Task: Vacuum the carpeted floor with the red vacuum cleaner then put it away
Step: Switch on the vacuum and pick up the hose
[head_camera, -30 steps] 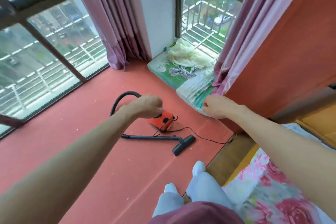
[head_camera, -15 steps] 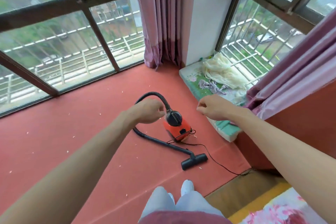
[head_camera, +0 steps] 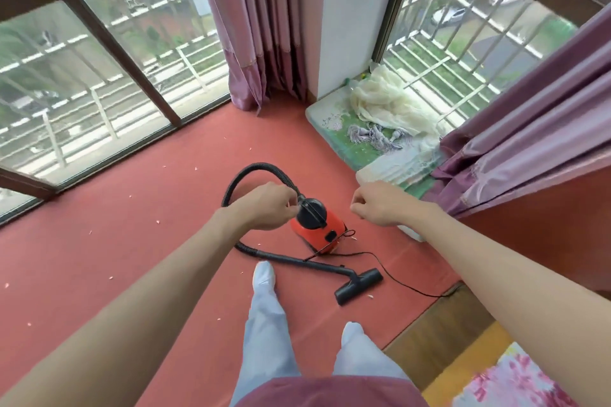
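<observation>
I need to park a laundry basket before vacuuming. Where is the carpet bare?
The widest bare patch is the red carpet between the big window and the hose loop, only crumbs there. A smaller one lies between the corner curtain and the hose. Crowded: around the vacuum cleaner, floor head and cord beside the green mat.

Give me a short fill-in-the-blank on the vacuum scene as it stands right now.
1. The vacuum cleaner has a black top and a ___ body.
2. In the head view, the left hand overlaps the black ___.
3. The thin cord trails from the vacuum cleaner toward the person's ___ side.
4. The floor nozzle lies on the ___.
Missing words: red; hose; right; carpet.
</observation>
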